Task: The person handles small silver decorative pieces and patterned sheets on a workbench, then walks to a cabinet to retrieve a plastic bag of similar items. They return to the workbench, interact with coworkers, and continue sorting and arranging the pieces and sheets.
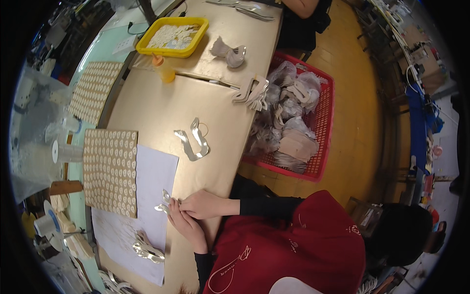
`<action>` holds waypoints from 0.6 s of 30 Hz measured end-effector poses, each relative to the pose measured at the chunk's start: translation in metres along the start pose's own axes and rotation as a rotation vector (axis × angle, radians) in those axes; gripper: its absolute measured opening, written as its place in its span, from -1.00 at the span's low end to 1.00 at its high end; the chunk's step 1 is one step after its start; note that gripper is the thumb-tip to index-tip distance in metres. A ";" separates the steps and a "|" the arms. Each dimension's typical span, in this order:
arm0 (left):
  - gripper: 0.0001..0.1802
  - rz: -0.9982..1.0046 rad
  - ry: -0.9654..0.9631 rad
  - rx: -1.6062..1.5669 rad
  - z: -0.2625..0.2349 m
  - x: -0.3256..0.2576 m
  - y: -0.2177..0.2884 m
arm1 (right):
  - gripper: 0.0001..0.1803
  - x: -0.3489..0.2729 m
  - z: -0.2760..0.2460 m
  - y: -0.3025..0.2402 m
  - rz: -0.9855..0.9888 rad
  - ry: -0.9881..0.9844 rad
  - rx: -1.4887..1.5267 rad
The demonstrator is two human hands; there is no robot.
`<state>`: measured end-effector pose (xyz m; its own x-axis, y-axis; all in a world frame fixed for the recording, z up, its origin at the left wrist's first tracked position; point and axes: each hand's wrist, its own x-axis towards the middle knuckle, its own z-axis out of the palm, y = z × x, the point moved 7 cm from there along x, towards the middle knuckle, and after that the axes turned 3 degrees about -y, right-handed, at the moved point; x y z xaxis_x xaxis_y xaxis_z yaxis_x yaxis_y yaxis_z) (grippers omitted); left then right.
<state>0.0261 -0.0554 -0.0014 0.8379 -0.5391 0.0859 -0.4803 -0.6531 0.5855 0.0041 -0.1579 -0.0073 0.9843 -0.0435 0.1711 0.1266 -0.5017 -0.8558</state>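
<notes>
A shiny silver strap-like piece [163, 203] with two curved ends sticks out from the fingers of my left hand [187, 226], which is closed on it above the table's near side. Against those fingers lies my right hand [203, 204], its fingers bent and pressed together; whatever they pinch is hidden. Farther up the table is a U-shaped silver piece [197, 153]. A bunch of silver pieces [147, 249] rests on a pale lilac sheet [156, 171], left of and below my hands. A brown board [110, 171] with rows of small white ovals partly covers that sheet.
Beyond are another dotted board [95, 91], a bottle of yellow liquid [165, 72], a yellow tray [201, 30] of small pale pieces, and bundled pieces [230, 53]. A red basket [327, 122] holding bagged pieces stands beside the table. Another person's arm [301, 7] shows at the top.
</notes>
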 end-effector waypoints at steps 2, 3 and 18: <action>-0.56 0.007 -0.009 -0.026 0.001 0.000 -0.002 | -0.85 0.000 -0.002 -0.001 -0.003 0.011 0.022; -0.57 0.013 -0.004 -0.017 0.000 0.000 -0.002 | -0.85 0.000 -0.002 0.000 0.014 0.006 0.011; -0.60 0.038 0.002 0.075 -0.004 0.002 0.007 | -0.86 0.001 0.003 0.001 0.010 0.023 -0.017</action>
<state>0.0256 -0.0590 0.0063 0.8190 -0.5634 0.1086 -0.5299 -0.6703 0.5194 0.0056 -0.1563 -0.0097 0.9825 -0.0682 0.1734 0.1141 -0.5158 -0.8491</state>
